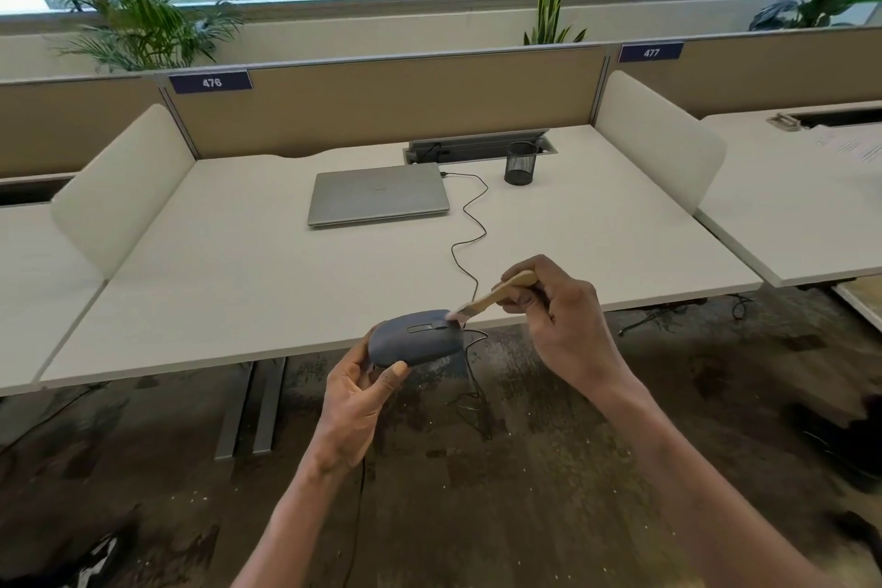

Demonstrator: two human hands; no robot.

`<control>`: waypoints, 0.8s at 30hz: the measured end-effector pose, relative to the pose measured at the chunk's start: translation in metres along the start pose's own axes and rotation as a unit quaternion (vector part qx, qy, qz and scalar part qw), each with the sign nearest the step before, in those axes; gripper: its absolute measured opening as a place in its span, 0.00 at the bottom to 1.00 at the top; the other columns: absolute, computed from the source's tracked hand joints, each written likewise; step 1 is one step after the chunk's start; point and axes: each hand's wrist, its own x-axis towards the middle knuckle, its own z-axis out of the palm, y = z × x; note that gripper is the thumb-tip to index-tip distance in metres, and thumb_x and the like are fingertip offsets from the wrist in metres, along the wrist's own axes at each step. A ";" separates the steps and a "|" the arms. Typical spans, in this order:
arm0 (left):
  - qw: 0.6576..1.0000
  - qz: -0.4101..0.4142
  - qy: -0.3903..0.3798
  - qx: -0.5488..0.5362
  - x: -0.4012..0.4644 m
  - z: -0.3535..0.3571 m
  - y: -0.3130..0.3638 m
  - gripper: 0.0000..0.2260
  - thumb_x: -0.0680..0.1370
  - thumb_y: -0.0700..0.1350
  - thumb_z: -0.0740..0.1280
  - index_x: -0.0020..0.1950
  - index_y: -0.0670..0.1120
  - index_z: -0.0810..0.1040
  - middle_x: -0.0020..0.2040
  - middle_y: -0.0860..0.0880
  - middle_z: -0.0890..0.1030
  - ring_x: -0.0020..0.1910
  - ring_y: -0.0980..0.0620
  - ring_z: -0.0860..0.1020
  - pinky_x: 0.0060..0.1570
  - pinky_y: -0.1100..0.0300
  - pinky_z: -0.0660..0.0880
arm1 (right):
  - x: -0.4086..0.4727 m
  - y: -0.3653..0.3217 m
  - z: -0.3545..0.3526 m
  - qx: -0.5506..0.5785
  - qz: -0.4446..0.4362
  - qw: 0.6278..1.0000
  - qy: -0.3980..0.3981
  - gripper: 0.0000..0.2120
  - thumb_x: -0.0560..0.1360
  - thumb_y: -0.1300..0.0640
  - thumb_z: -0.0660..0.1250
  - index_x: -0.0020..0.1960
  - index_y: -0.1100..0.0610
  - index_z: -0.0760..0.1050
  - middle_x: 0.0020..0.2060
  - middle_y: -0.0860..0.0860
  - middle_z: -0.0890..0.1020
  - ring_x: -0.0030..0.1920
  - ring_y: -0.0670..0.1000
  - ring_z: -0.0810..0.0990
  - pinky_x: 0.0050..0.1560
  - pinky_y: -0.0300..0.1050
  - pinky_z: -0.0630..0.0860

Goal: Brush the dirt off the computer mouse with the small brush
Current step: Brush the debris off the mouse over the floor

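Head view: the left hand [360,401] holds the dark grey computer mouse [416,338] from below, thumb curled up onto its near side, lifting it clear of the desk [238,263] just past the near edge; the right hand [561,325] grips the wooden handle of the small brush [491,298], fingers wrapped round it, and the pale bristles touch the far right end of the mouse beside the scroll wheel; the mouse's black cable [470,224] snakes away across the desk to the right side of a closed silver laptop [377,195], whose lid logo is too blurred to read; to the right of the laptop stands a black mesh pen cup [520,162], in front of an open cable tray [477,146]; on the tan divider behind, a dark blue label [210,82] at the far left reads "476"; another label [651,52] at the far right reads "477"; leafy plants [133,0] stand along the window beyond the divider.
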 end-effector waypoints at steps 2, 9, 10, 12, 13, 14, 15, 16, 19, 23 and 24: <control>1.000 0.002 0.005 -0.007 0.001 -0.003 -0.002 0.30 0.69 0.52 0.80 0.68 0.47 0.76 0.64 0.48 0.83 0.68 0.48 0.78 0.66 0.56 0.77 | -0.005 0.003 -0.004 0.019 0.020 1.000 -0.005 0.09 0.79 0.70 0.65 0.55 0.60 0.77 0.47 0.51 0.85 0.49 0.42 0.85 0.49 0.36 0.82; 1.000 -0.011 0.007 -0.023 0.002 -0.002 -0.004 0.34 0.64 0.55 0.83 0.67 0.52 0.77 0.63 0.51 0.83 0.68 0.51 0.78 0.62 0.62 0.78 | -0.003 0.009 -0.004 0.080 0.071 0.994 0.027 0.08 0.79 0.68 0.66 0.53 0.57 0.77 0.44 0.47 0.85 0.44 0.41 0.86 0.44 0.35 0.82; 1.000 -0.017 0.007 -0.022 0.002 0.000 -0.001 0.38 0.61 0.59 0.84 0.68 0.53 0.76 0.64 0.52 0.83 0.67 0.53 0.78 0.63 0.62 0.77 | -0.003 0.011 -0.002 0.082 0.083 0.993 0.033 0.07 0.79 0.67 0.66 0.53 0.57 0.77 0.44 0.47 0.85 0.44 0.42 0.86 0.44 0.36 0.82; 1.000 -0.019 0.008 -0.021 0.001 0.002 0.001 0.42 0.58 0.61 0.84 0.69 0.52 0.75 0.65 0.52 0.82 0.68 0.54 0.78 0.66 0.61 0.75 | -0.003 0.018 -0.001 0.067 0.099 0.991 0.053 0.07 0.79 0.67 0.66 0.54 0.58 0.77 0.45 0.48 0.85 0.44 0.42 0.86 0.45 0.37 0.83; 1.000 -0.017 0.008 -0.023 0.001 0.002 0.001 0.42 0.59 0.60 0.85 0.70 0.52 0.75 0.65 0.53 0.82 0.68 0.53 0.77 0.68 0.60 0.74 | -0.004 0.020 -0.001 0.057 0.101 0.991 0.062 0.07 0.79 0.67 0.66 0.55 0.58 0.77 0.45 0.49 0.85 0.45 0.42 0.86 0.45 0.37 0.83; 0.999 -0.016 0.008 -0.027 0.001 0.002 0.001 0.41 0.61 0.58 0.84 0.70 0.53 0.74 0.65 0.53 0.82 0.69 0.53 0.77 0.68 0.59 0.74 | -0.004 0.023 -0.002 0.054 0.102 0.991 0.071 0.08 0.80 0.67 0.66 0.55 0.57 0.77 0.45 0.48 0.85 0.45 0.42 0.86 0.45 0.37 0.83; 0.999 -0.011 0.008 -0.030 0.001 0.002 0.000 0.38 0.64 0.54 0.83 0.71 0.53 0.74 0.65 0.53 0.82 0.69 0.52 0.77 0.67 0.58 0.74 | -0.005 0.024 -0.002 0.058 0.104 0.990 0.078 0.08 0.80 0.67 0.66 0.55 0.57 0.77 0.45 0.47 0.85 0.45 0.43 0.86 0.45 0.37 0.83; 0.999 -0.006 0.009 -0.037 0.001 0.001 -0.001 0.34 0.68 0.49 0.80 0.72 0.53 0.73 0.66 0.53 0.81 0.70 0.51 0.76 0.66 0.58 0.76 | -0.005 0.026 -0.003 0.064 0.106 0.989 0.083 0.08 0.80 0.67 0.66 0.54 0.57 0.77 0.44 0.47 0.85 0.45 0.43 0.86 0.45 0.37 0.83; 0.999 0.000 0.011 -0.046 0.001 0.002 -0.003 0.33 0.73 0.39 0.72 0.77 0.54 0.69 0.67 0.51 0.80 0.68 0.50 0.78 0.61 0.59 0.79 | -0.006 0.032 -0.008 0.079 0.114 0.986 0.097 0.08 0.80 0.67 0.66 0.55 0.57 0.77 0.44 0.45 0.85 0.44 0.42 0.86 0.46 0.38 0.83; 0.999 0.014 0.033 -0.024 0.001 0.010 -0.002 0.30 0.72 0.41 0.74 0.73 0.51 0.72 0.66 0.51 0.81 0.68 0.50 0.78 0.64 0.58 0.78 | -0.007 0.040 -0.017 0.077 0.112 0.985 0.110 0.08 0.80 0.66 0.66 0.57 0.57 0.77 0.46 0.43 0.84 0.45 0.41 0.86 0.47 0.36 0.82; 0.999 0.020 0.040 -0.017 0.001 0.013 -0.001 0.28 0.72 0.41 0.74 0.71 0.50 0.73 0.64 0.51 0.82 0.67 0.50 0.78 0.63 0.59 0.78 | -0.007 0.042 -0.019 0.076 0.110 0.985 0.113 0.08 0.80 0.66 0.66 0.57 0.57 0.77 0.46 0.43 0.84 0.45 0.41 0.86 0.47 0.36 0.82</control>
